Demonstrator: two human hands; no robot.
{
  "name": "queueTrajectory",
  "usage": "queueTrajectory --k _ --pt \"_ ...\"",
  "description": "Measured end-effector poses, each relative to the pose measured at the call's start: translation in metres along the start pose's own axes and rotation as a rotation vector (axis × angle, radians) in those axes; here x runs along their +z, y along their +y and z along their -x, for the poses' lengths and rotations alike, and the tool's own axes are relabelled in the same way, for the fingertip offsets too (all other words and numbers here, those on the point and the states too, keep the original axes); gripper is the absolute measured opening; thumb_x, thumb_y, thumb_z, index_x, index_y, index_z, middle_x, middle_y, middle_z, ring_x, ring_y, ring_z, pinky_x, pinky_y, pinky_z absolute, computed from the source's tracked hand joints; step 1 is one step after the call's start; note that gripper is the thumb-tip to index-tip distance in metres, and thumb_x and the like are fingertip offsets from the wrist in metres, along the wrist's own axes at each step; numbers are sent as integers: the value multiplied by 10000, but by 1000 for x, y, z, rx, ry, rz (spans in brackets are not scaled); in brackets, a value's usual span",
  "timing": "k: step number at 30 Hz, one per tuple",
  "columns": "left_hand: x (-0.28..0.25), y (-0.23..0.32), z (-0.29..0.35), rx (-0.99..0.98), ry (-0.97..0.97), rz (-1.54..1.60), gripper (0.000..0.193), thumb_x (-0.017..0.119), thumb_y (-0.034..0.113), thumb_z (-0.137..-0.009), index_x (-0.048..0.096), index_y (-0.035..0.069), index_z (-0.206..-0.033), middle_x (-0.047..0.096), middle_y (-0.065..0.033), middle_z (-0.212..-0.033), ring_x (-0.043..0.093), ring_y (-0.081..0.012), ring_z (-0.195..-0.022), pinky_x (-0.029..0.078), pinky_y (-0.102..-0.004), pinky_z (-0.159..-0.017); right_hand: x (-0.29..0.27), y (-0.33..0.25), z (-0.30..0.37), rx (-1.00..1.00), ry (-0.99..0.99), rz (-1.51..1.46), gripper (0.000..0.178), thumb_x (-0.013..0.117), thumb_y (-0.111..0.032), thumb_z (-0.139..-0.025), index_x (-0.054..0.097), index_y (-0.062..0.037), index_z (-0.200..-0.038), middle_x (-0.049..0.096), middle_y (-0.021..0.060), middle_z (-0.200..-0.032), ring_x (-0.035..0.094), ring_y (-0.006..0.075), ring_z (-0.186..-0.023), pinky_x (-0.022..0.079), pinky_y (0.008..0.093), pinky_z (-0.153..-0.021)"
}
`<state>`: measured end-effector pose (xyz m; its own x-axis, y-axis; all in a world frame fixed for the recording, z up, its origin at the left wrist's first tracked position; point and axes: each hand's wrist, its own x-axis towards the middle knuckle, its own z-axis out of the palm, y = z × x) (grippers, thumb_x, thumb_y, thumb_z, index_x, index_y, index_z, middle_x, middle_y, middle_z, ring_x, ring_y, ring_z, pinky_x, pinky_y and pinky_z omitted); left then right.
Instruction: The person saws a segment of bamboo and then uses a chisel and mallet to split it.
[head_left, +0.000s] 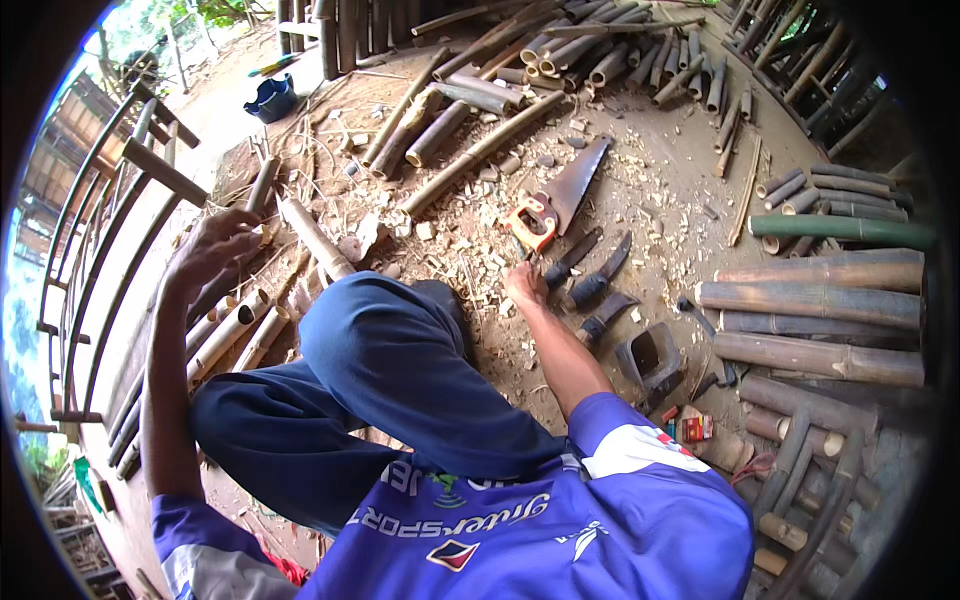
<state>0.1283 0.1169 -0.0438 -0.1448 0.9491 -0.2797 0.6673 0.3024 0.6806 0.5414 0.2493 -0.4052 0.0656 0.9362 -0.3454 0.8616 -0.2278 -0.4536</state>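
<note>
My left hand (212, 248) is raised on the left with its fingers apart and nothing visible in them. Close by it, a pale bamboo pole (315, 238) slants down toward my bent knee. My right hand (524, 284) reaches to the ground with closed fingers, around a small dark thing I cannot make out. Just beyond it lies a handsaw (565, 195) with an orange-rimmed handle. Right of that hand are dark-handled blades: one knife (573, 256), a curved knife (602, 272) and a shorter blade (606, 316).
A dark square container (650, 356) and a red box (697, 429) lie near my right arm. Thick bamboo lengths (820, 300) are stacked at right, cut tubes (600, 55) at the far side. A bamboo frame (110, 230) stands left; a blue bucket (270, 98) sits far left. Wood chips litter the ground.
</note>
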Motion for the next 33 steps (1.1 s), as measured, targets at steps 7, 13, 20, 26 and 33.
queueTrajectory --k 7,13,20,26,33 --pt "42 59 -2 299 39 58 311 701 207 -924 659 11 -1162 685 -44 -1021 626 -124 -904 505 -278 -814 -15 0 28 282 -504 -1103 197 581 -224 -981 596 -32 -937 676 120 -798 669 230 -669 548 379 -581" --pt "74 83 -11 130 -177 48 480 684 377 -934 644 -6 -1220 693 -105 -1060 652 -168 -973 545 -316 -801 -104 -15 157 135 -488 -1689 98 568 -156 -989 579 -59 -983 652 112 -775 605 180 -561 516 343 -523" --pt "82 110 -55 271 13 672 674 647 542 -941 518 18 -1344 653 -170 -1177 627 -253 -1134 545 -458 -911 -191 -177 120 -986 -398 -710 159 536 -167 -1011 553 -25 -943 603 30 -708 578 89 -538 476 256 -486" --pt "18 52 -69 160 313 1093 214 553 249 -1042 566 44 -1100 697 -95 -983 716 -209 -918 623 -407 -787 -178 -294 63 -1076 -847 -163 284 539 -305 -1051 578 -26 -1083 622 27 -840 602 90 -648 514 269 -539" --pt "-20 -56 -135 -34 475 997 274 632 326 -1005 642 78 -1123 697 -52 -911 721 -166 -792 603 -344 -642 -129 -383 -119 -1048 -338 335 529 567 -425 -991 540 -14 -1323 674 194 -1085 692 238 -902 563 397 -737"
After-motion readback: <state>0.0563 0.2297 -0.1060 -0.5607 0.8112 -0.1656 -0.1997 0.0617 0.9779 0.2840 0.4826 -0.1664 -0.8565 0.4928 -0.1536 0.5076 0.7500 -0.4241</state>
